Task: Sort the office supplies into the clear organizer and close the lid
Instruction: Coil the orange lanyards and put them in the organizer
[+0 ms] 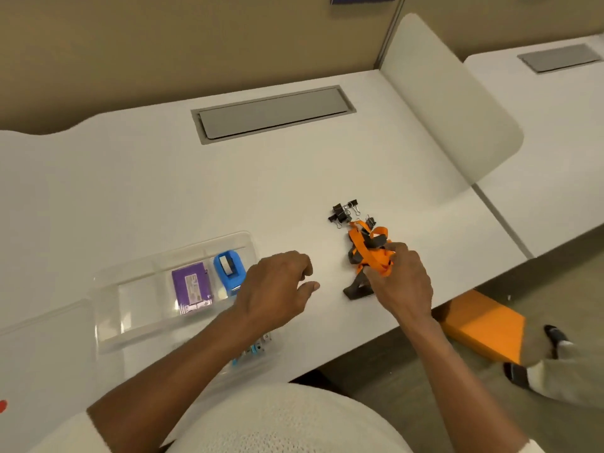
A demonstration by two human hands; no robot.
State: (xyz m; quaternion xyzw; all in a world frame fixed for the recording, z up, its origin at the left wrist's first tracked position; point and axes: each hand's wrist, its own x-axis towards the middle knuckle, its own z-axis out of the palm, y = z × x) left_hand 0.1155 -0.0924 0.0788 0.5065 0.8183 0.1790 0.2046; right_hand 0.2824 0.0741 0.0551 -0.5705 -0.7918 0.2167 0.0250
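Observation:
The clear organizer [108, 308] lies open on the white desk at the left. It holds a purple box [192, 289] and a blue tape dispenser [228, 269]; some small blue and white items [253, 349] show in its near part under my left forearm. My left hand [277, 286] hovers just right of the organizer, fingers curled and apart, holding nothing. My right hand [400, 282] pinches a tangled orange and grey lanyard [369, 253] that rests on the desk. Several black binder clips [343, 212] lie just beyond the lanyard.
A grey cable hatch [273, 112] is set into the desk at the back. A white divider panel [447, 103] stands at the right. Past the desk's right front edge are an orange box [483, 331] on the floor and a person's foot [555, 335].

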